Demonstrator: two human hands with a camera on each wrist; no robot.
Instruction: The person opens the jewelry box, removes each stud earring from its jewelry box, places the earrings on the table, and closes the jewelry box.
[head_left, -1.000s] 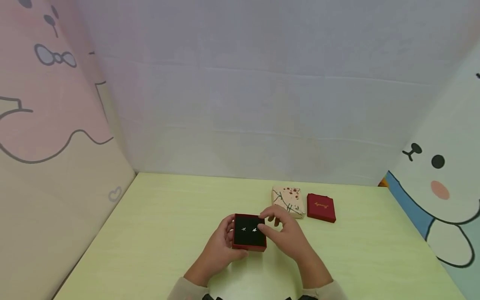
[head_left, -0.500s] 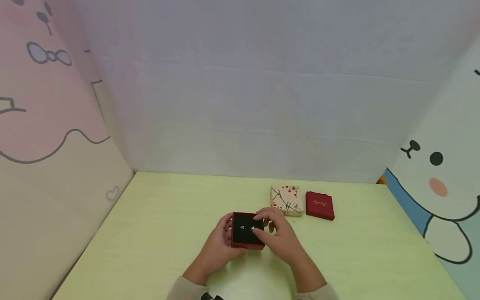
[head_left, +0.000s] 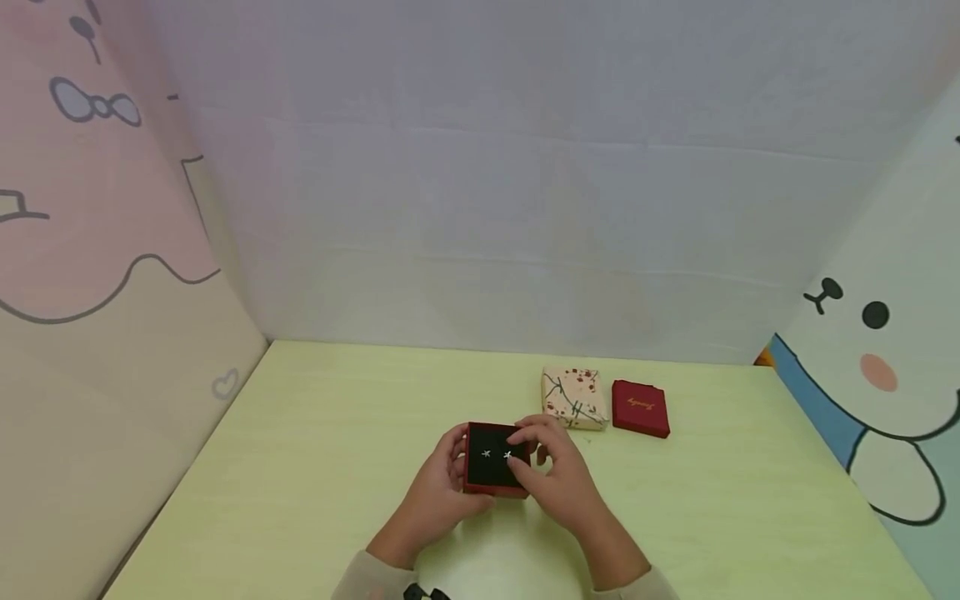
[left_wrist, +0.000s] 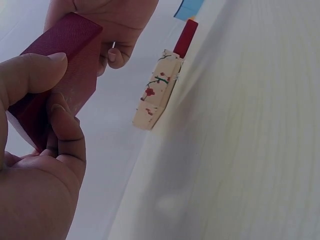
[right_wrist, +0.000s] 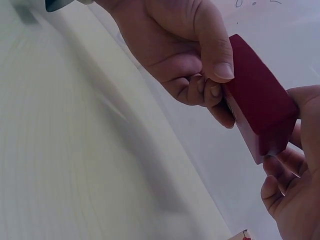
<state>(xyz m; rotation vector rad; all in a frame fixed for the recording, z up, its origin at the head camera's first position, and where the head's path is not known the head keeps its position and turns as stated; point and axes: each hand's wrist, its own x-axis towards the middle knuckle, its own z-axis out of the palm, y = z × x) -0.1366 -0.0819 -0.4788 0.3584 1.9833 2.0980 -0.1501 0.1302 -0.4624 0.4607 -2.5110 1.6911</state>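
In the head view, a red jewelry box [head_left: 497, 492] with a black pad [head_left: 491, 471] faces up, its lid off. Two small silver star earrings, the left earring [head_left: 486, 454] and the right earring [head_left: 507, 455], sit on the pad. My left hand [head_left: 438, 483] grips the box from the left, thumb along the near side and fingers round the far-left side. Over the pad's right part is my right hand [head_left: 558, 475], thumb tip at the right earring and index fingertip a little apart on the pad. Both wrist views show the box [left_wrist: 75, 65] raised above the table.
Behind the right hand lies a cream floral pouch or box [head_left: 576, 400]. A dark red lid [head_left: 640, 408] with gold lettering is right of it. The pale yellow-green table [head_left: 337, 417] meets a white cloth backdrop [head_left: 450, 208], with printed cartoon panels at both sides.
My right hand has moved left and further over the pad, its thumb coming to the right earring. The left hand keeps its grip on the box. The view has shifted slightly.
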